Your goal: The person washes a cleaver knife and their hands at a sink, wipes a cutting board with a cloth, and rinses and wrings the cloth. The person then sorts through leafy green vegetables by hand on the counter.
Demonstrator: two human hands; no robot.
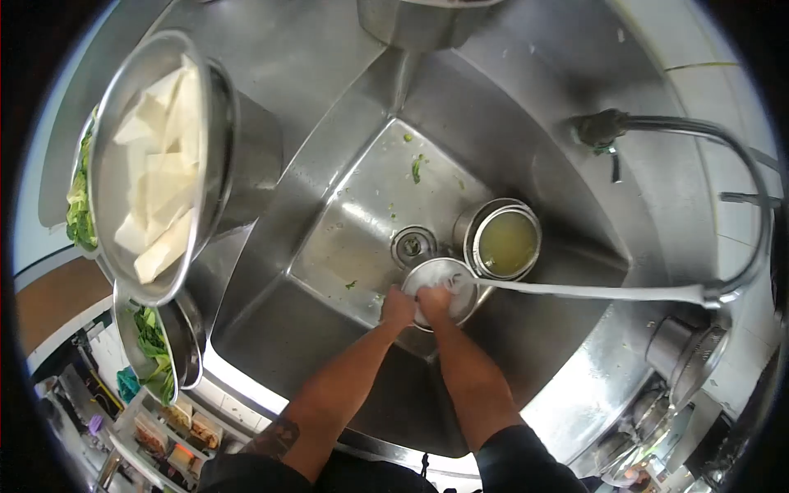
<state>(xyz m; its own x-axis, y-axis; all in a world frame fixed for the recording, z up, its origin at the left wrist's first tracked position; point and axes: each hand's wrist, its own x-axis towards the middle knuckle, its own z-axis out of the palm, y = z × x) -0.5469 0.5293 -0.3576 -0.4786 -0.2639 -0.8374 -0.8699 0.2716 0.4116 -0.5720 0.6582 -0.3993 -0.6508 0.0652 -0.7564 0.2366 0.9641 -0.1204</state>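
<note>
Both hands are low in the steel sink (345,246), at a round metal bowl (466,304) under a white stream of water (575,291). My left hand (398,307) is closed at the bowl's left rim. Close beside it, my right hand (434,302) reaches into the bowl with its fingers bent together; what they hold, if anything, is hidden. Just behind the bowl, to the right, stands a metal pot (508,242) of cloudy yellowish liquid. The drain (412,246) lies behind my hands, and green leaf scraps (416,171) are scattered on the sink floor.
A large bowl of pale cut pieces (160,172) stands at the left on a metal pot (255,156). Bowls of leafy greens (152,345) are nearby. The curved faucet (752,164) arches in from the right. More metalware (686,353) lies at the lower right.
</note>
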